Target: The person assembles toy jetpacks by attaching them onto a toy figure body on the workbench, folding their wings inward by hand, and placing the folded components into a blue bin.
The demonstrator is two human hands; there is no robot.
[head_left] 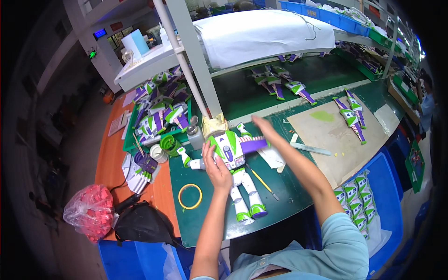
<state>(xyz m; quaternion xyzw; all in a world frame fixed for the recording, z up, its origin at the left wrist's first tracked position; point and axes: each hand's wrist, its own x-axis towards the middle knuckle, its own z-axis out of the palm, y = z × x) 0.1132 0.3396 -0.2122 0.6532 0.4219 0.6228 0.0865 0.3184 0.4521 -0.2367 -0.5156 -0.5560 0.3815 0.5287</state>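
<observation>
A white, green and purple toy space figure (227, 148) lies on its back on the green bench, legs toward me. From its side a purple wing with red-and-white stripes (253, 145) sticks out to the right. My left hand (217, 173) grips the figure's torso on its left side, fingers lying over the chest edge. Just beyond the wing, my right hand (264, 128) is raised and smeared by motion; its fingers do not show clearly. A thin yellow-handled brush (265, 184) lies right of the figure's legs, and a yellow ring (190, 196) lies to the left.
A green crate (133, 122) piled with winged parts stands at the left, near open paint pots (158, 153) and a metal-topped bottle (194, 133). At the right, two wing parts (349, 118) lie on a stained board (322, 140). A blue bin (389, 200) stands below.
</observation>
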